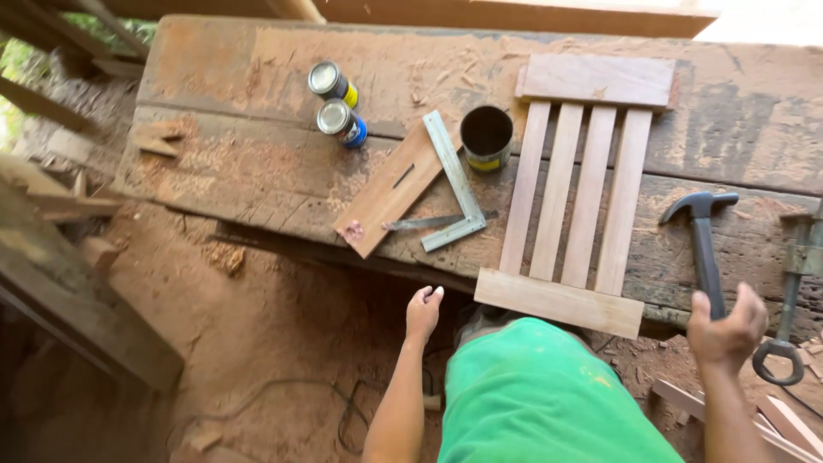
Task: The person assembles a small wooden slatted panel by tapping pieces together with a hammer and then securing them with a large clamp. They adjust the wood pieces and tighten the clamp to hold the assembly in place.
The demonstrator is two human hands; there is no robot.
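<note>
the right hand (727, 327) was wrapped around the lower end of the dark handle of a claw hammer (703, 240), its fingers (754, 313) clamped on it. the hammer's head lay on the worn wooden table (257, 163), towards the right, with the handle running back over the near edge to the hand. the left hand (423, 313) hung free below the table's near edge, its fingers (431, 296) curled loosely together and holding nothing.

between the two hands, a slatted wooden frame (583, 189) lay flat on the table: four pale slats side by side, a cross board at the far end and another at the near end, which overhung the edge. just left of the frame stood an open dark tin (486, 135). beside it lay a metal square (454, 184), partly on a flat piece of board (390, 193). further left, two small closed cans (336, 103) lay close together. a metal clamp (793, 291) sat at the far right edge, near the right hand. the person wore green clothing (549, 403), and the ground below was reddish earth (257, 343).
</note>
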